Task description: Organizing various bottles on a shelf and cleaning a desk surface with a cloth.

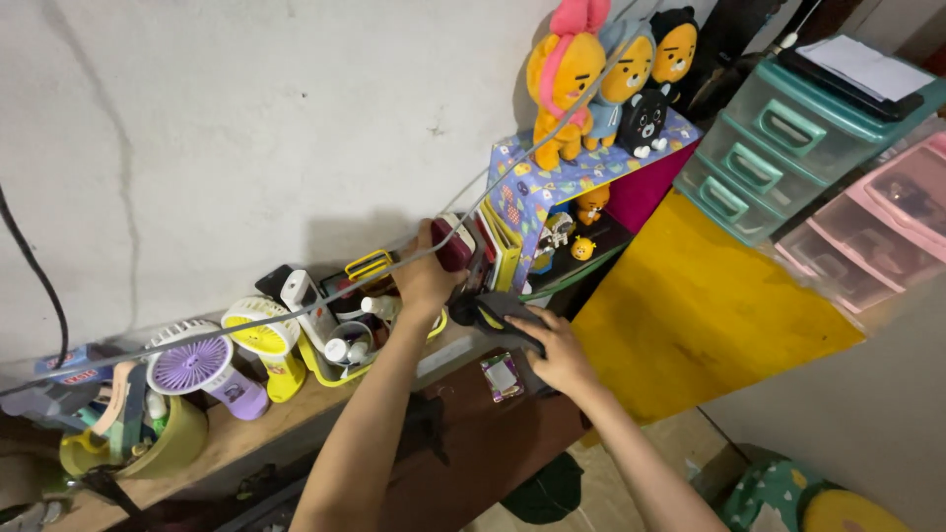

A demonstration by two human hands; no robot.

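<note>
Head view: cluttered wooden shelf [236, 438] against cracked white wall [217, 128].

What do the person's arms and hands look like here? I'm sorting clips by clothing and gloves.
Both arms are bare from where they enter the view, with no sleeves showing. The left hand and right hand wear no gloves. No watch, bracelet or ring can be made out, though the fingers are too small to be sure.
</note>
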